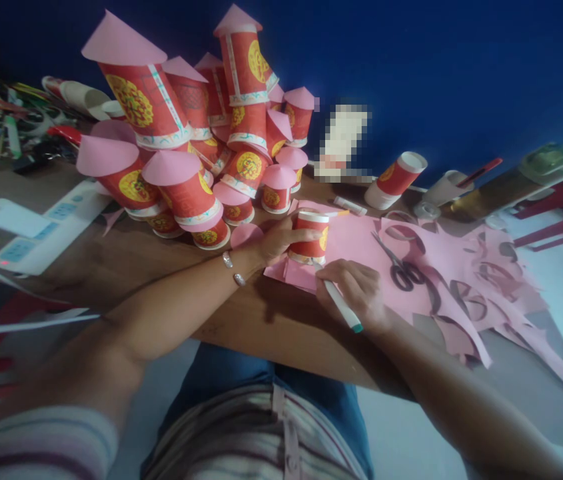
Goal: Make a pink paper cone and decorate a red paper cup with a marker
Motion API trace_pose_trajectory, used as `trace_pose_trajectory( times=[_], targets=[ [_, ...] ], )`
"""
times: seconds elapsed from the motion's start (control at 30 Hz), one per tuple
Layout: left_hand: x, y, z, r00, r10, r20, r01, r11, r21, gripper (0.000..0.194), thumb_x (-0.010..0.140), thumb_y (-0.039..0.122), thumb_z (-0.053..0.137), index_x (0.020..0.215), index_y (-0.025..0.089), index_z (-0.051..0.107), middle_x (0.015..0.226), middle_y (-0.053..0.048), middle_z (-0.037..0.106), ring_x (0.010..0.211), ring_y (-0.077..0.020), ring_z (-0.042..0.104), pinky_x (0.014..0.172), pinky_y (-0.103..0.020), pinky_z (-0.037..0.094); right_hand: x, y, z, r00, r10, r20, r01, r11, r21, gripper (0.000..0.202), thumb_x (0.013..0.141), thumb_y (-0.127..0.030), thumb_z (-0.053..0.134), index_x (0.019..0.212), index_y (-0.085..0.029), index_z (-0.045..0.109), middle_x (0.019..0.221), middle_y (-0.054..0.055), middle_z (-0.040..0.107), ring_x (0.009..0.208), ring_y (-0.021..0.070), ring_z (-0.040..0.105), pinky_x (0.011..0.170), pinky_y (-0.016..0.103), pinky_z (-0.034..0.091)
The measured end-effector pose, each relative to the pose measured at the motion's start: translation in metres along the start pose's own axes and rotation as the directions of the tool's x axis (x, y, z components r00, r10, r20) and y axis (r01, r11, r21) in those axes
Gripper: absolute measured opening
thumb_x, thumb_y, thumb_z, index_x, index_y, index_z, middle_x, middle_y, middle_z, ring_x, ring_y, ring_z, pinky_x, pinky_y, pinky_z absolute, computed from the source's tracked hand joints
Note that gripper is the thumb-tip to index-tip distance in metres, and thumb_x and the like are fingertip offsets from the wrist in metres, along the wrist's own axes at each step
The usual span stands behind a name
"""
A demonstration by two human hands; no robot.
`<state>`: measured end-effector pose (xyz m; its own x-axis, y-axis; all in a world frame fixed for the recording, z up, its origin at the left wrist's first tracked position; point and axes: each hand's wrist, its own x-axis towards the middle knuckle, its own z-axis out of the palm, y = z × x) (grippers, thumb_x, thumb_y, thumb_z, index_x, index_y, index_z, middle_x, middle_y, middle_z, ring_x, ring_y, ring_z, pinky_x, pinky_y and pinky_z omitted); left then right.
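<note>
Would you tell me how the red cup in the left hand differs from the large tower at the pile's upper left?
The red cup has an uncovered top; the large tower wears a pink cone. The red cup is in the left hand; the large tower is untouched. Both are red with yellow emblems.
</note>
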<state>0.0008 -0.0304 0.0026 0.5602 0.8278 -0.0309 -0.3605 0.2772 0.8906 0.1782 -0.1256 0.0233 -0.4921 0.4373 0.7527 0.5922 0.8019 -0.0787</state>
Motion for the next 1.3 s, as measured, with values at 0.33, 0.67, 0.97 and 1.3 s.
trace_pose_trajectory(
  times=[0.33,0.67,0.97,1.3],
  targets=[
    [0.0001,0.0009,0.0003,1.0,0.002,0.018,-0.003,1.0,0.018,0.038,0.073,0.033,0.085,0.105,0.021,0.069,0.087,-0.002,0.068,0.081,-0.0163,0.066,0.07,-0.029,0.053,-0.0015,0.0007,0.0013,1.0,0.026,0.007,-0.026,1.0,-0.016,0.02,0.091,-0.005,0.063,0.103,-0.021,0.059,0.079,0.002,0.071,0.067,0.0157,0.068,0.061,0.026,0.054],
    [0.0015,0.0005,0.0008,1.0,0.0,0.008,0.0,1.0,0.017,0.042,0.07,0.032,0.086,0.105,0.018,0.068,0.091,-0.003,0.07,0.083,-0.016,0.066,0.073,-0.028,0.055,0.0015,0.0001,0.0,1.0,0.022,0.015,-0.021,1.0,-0.009,0.021,0.09,-0.004,0.063,0.103,-0.021,0.061,0.08,0.002,0.072,0.067,0.0163,0.069,0.06,0.027,0.054],
    [0.0006,0.0014,0.0015,1.0,0.019,0.023,-0.019,1.0,-0.004,0.042,0.069,0.033,0.088,0.104,0.021,0.067,0.089,-0.002,0.069,0.081,-0.0168,0.064,0.069,-0.028,0.054,0.0001,0.0011,0.0014,1.0,0.002,0.015,-0.002,1.0,-0.004,0.019,0.091,-0.005,0.063,0.101,-0.021,0.059,0.08,0.002,0.072,0.067,0.0155,0.069,0.06,0.027,0.055],
    [0.0004,0.0025,0.0029,1.0,0.017,0.005,-0.016,1.0,-0.006,0.044,0.07,0.03,0.086,0.107,0.019,0.065,0.093,-0.003,0.069,0.085,-0.0165,0.064,0.074,-0.029,0.054,-0.0007,0.0009,0.0009,1.0,0.01,0.02,-0.01,1.0,-0.02,0.02,0.089,-0.004,0.064,0.099,-0.021,0.058,0.078,0.002,0.071,0.066,0.0153,0.067,0.06,0.027,0.052]
  ],
)
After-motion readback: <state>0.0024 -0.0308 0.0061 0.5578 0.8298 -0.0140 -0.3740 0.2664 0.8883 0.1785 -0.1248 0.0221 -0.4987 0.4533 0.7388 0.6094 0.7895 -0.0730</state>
